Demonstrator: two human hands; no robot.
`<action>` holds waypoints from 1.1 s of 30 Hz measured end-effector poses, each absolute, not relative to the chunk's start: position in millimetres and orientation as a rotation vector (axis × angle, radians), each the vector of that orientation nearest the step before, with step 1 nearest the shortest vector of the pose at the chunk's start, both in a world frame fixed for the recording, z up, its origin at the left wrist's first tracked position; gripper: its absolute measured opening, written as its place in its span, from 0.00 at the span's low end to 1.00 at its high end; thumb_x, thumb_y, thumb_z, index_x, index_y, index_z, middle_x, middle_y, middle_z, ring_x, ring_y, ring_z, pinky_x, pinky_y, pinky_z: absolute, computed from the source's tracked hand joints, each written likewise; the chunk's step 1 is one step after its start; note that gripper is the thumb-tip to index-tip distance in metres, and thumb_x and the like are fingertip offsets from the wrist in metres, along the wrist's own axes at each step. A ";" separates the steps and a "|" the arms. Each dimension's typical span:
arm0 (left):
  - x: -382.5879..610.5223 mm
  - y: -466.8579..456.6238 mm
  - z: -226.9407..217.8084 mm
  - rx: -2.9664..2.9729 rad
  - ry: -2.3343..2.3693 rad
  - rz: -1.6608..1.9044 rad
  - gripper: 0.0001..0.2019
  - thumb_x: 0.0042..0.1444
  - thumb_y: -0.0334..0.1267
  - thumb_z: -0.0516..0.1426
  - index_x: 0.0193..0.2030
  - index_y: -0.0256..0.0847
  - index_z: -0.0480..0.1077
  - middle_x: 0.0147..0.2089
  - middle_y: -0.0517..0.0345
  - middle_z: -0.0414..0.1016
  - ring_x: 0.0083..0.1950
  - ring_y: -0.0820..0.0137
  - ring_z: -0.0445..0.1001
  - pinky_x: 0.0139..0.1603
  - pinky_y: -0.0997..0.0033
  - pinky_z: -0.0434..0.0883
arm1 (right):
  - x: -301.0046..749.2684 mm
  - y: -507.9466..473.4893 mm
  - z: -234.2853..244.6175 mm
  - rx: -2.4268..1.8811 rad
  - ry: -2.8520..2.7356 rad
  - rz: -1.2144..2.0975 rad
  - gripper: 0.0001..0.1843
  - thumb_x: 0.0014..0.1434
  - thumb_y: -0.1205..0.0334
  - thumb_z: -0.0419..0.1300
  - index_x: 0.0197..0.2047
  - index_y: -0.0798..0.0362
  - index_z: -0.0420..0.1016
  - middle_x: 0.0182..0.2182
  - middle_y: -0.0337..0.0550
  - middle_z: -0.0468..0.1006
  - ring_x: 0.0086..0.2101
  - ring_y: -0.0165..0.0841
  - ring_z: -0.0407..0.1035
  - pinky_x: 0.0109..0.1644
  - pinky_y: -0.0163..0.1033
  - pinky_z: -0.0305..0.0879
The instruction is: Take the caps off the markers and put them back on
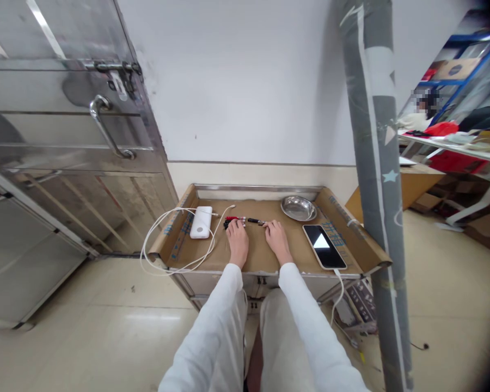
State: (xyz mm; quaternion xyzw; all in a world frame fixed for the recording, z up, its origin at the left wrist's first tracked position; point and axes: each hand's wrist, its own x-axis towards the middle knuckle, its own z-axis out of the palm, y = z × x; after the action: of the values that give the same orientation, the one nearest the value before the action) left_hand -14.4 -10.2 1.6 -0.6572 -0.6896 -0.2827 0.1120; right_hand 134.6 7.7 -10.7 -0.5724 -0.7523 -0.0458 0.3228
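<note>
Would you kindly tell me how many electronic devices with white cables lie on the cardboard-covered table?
2: a white rectangular power bank left of the hands, and a black smartphone lying on the right. None looks hidden.

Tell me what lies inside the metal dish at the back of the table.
The metal dish shows only its bare, shiny inside; nothing visible lies in it. It sits on the brown cardboard, which hides the surface beneath it.

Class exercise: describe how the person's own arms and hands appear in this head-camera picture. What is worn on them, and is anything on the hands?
Both arms are covered to the wrist by long, plain white sleeves, loose and softly creased, with no markings or cuffs of another colour. The left hand and right hand are bare: no gloves show, and no watch or ring can be made out at this size.
</note>
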 end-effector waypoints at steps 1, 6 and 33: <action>-15.9 -12.9 1.1 -1.874 -2.065 -0.824 0.15 0.62 0.27 0.42 0.50 0.32 0.65 0.51 0.41 0.67 0.53 0.58 0.65 0.52 0.57 0.64 | 134.4 6.9 -10.2 -1.513 -1.978 -0.121 0.14 0.60 0.72 0.46 0.39 0.54 0.72 0.36 0.48 0.71 0.39 0.37 0.63 0.46 0.41 0.58; -18.7 -18.0 1.3 -1.844 -2.073 -0.760 0.14 0.62 0.28 0.43 0.49 0.31 0.65 0.48 0.41 0.68 0.51 0.56 0.65 0.52 0.57 0.64 | 131.8 0.9 -4.7 -1.530 -1.998 -0.100 0.15 0.60 0.72 0.47 0.44 0.54 0.72 0.39 0.49 0.71 0.41 0.38 0.63 0.48 0.42 0.58; -21.4 -11.8 3.5 -2.119 -2.057 -0.950 0.12 0.65 0.38 0.44 0.45 0.34 0.65 0.43 0.45 0.69 0.41 0.65 0.72 0.41 0.67 0.68 | 125.3 -1.9 2.5 -1.426 -2.105 -0.092 0.15 0.60 0.71 0.48 0.44 0.52 0.73 0.40 0.46 0.73 0.43 0.37 0.64 0.48 0.40 0.59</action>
State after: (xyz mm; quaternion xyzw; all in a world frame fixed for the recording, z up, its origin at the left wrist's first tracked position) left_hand -21.4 -11.8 3.5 -0.6829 -0.6629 -0.3063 0.0198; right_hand 125.3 -1.9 2.5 -0.5356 -0.7907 -0.0344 0.2945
